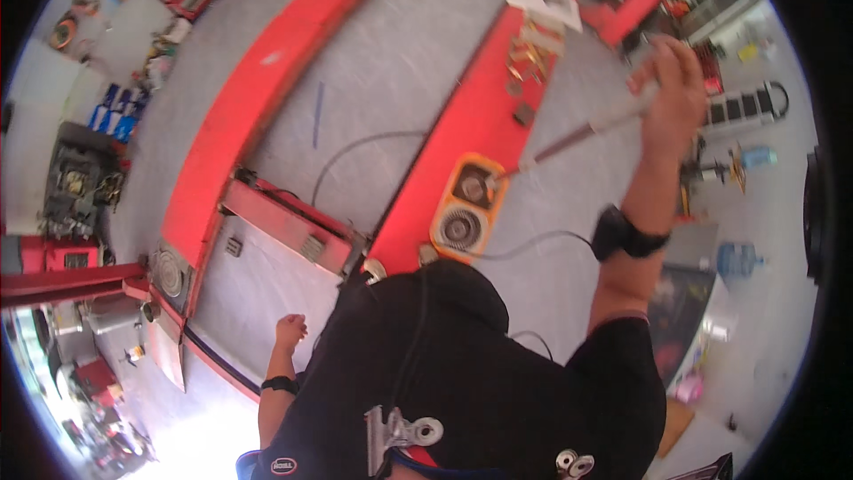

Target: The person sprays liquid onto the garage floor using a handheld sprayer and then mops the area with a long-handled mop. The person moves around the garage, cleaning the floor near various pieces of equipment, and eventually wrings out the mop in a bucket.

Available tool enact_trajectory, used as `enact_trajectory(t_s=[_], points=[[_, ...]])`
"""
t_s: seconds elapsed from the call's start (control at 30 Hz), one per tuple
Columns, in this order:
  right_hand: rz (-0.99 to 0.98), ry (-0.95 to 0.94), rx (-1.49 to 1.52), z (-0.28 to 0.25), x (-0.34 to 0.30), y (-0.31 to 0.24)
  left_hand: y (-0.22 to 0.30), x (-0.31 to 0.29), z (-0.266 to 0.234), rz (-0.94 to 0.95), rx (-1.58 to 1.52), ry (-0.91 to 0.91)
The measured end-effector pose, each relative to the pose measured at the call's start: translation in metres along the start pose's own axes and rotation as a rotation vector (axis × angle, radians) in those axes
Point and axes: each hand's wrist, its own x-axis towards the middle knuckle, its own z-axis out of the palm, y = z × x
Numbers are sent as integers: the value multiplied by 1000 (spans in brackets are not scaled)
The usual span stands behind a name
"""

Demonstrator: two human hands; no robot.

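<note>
My right hand (673,98) is raised at the right, its fingers curled round a long thin stick-like tool (569,140). The tool is pale at its tip, dark reddish-brown along the middle and greyish toward my hand; blur hides its exact kind. It slants down to the left, and its tip meets or overlaps an orange oblong frame (442,204). Inside that frame sit a ribbed round grey part (460,228) and a second round metal part (474,187). Low at the left, away from these parts, my left hand (290,330) has bent fingers with nothing visible in them.
The orange frame rests on a red beam (444,138). Small brass-coloured pieces (528,62) and a white sheet (542,2) lie at its far end. A dark cable (355,144) crosses the bay. A ladder (742,109) and a blue water bottle (737,258) are at the right.
</note>
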Motion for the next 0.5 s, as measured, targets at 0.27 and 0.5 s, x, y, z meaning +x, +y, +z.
enact_trajectory(t_s=[0.27,0.5], points=[[4,133,45,15,-52,116,20,-19,-5,-22,128,5],[150,102,-90,29,-109,199,35,-10,-17,-22,27,38]])
